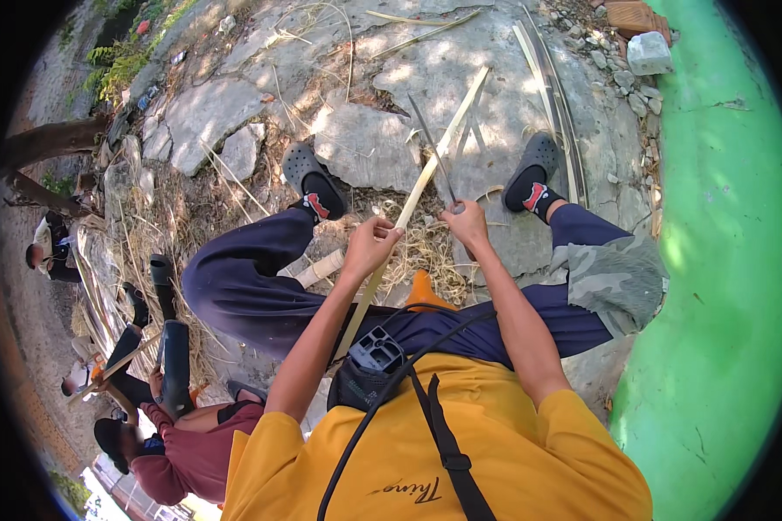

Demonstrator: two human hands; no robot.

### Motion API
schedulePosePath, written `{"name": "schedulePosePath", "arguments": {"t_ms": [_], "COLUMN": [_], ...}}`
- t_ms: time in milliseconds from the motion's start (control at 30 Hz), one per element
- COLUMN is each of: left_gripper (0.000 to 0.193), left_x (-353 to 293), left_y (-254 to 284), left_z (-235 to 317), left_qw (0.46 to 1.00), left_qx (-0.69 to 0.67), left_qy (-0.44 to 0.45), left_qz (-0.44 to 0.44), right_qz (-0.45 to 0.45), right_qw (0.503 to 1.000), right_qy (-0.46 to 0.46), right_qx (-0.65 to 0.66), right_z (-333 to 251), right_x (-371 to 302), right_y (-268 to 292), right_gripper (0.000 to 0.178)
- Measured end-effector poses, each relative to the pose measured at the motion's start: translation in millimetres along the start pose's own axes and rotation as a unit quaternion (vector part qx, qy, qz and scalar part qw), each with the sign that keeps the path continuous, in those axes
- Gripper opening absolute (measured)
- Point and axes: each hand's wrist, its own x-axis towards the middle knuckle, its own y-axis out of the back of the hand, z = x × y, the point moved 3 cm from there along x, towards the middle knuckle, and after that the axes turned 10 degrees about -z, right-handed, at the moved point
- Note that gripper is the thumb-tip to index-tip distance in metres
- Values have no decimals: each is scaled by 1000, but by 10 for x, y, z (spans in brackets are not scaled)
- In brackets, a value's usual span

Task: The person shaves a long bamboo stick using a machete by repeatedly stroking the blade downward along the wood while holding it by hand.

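Note:
My left hand is closed around a long pale bamboo strip, which slants from beside my waist up and away past my feet. In my right hand is a knife with a long, thin dark blade, gripped near its lower end. The blade points away from me and crosses over the strip, close to it; whether the two touch I cannot tell. Most of the knife's handle is hidden in my fist. Below my hands, thin curly shavings lie between my legs.
An orange stool edge shows between my thighs. Camouflage cloth covers my right knee. Several long strips lie beyond my right foot on cracked concrete. A bright green surface borders the right. A co-worker in maroon sits at left.

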Motion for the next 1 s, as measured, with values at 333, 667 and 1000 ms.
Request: {"name": "schedulePosePath", "arguments": {"t_ms": [333,667,1000], "left_gripper": [27,16,20], "left_x": [79,362,189], "left_y": [-512,-240,-251], "left_z": [-407,-107,49], "left_qw": [984,970,996], "left_qx": [-142,-228,-84], "left_qy": [61,50,-15], "left_qz": [-92,-64,40], "right_qz": [107,138,45], "right_qw": [985,951,967], "right_qy": [-136,-227,-252], "right_qx": [27,157,-9], "right_z": [919,1009,1400], "right_x": [-79,395,209], "right_y": [-164,-219,-602], "right_gripper": [38,19,42]}}
